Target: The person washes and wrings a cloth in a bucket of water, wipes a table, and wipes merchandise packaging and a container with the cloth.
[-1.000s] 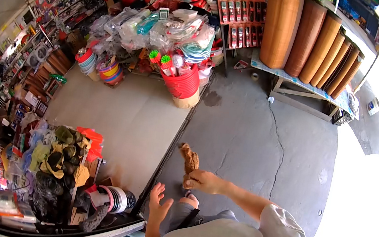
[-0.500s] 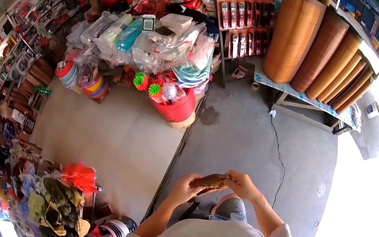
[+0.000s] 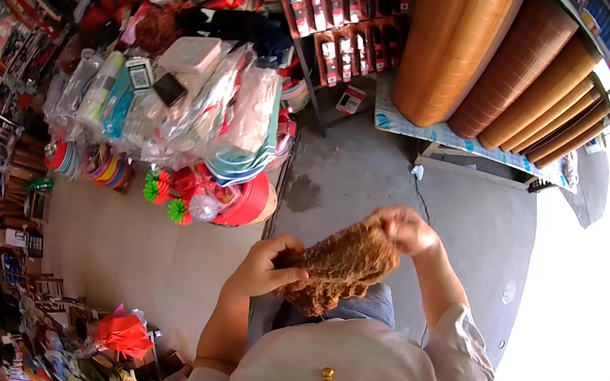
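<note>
A brown, shaggy piece of cloth (image 3: 348,263) is stretched between my two hands in front of my body. Its upper side looks matted, and the lower edge hangs in loose tufts above my legs. My left hand (image 3: 269,265) grips the left end, thumb on top and fingers curled behind. At the upper right corner my right hand (image 3: 407,230) pinches the cloth; its fingers are slightly blurred by motion. What exactly the piece is, I cannot make out.
Ahead on the left, a stall bears plastic-wrapped goods (image 3: 201,98), with a red bucket (image 3: 245,201) below. A rack of carded items (image 3: 344,24) stands behind. Large brown rolls (image 3: 450,47) stand on a low bench (image 3: 473,156) at right. A red bundle (image 3: 123,333) lies lower left.
The brown cloth has gone from a narrow folded shape to a wider, spread one. Both hands have risen and moved farther apart. The view has shifted, so the stall appears farther left.
</note>
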